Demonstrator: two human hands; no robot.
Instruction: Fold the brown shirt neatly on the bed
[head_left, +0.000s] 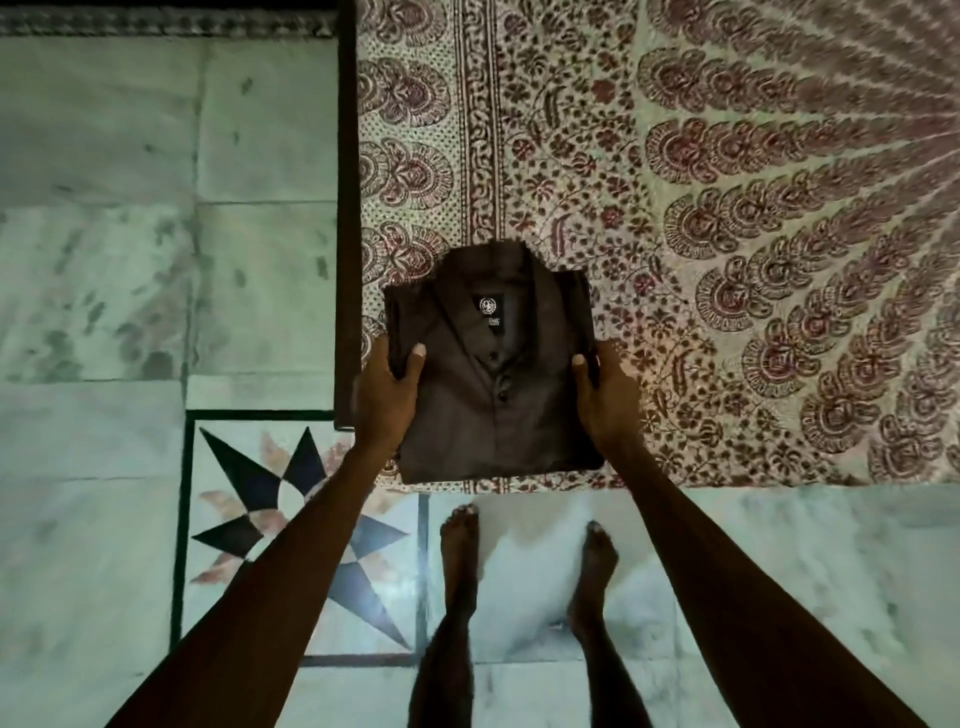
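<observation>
The brown shirt (493, 374) lies folded into a compact rectangle at the near left corner of the bed (727, 208), collar away from me, buttons and neck label facing up. My left hand (387, 389) grips its left edge, thumb on top and fingers under the fabric. My right hand (605, 384) grips the right edge the same way. Both arms reach forward from the bottom of the view.
The bed carries a cream sheet printed with dark red floral patterns. A dark wooden bed frame edge (347, 208) runs along its left side. Pale marble floor with a star inlay (291, 519) lies to the left and below. My bare feet (524, 561) stand by the bed.
</observation>
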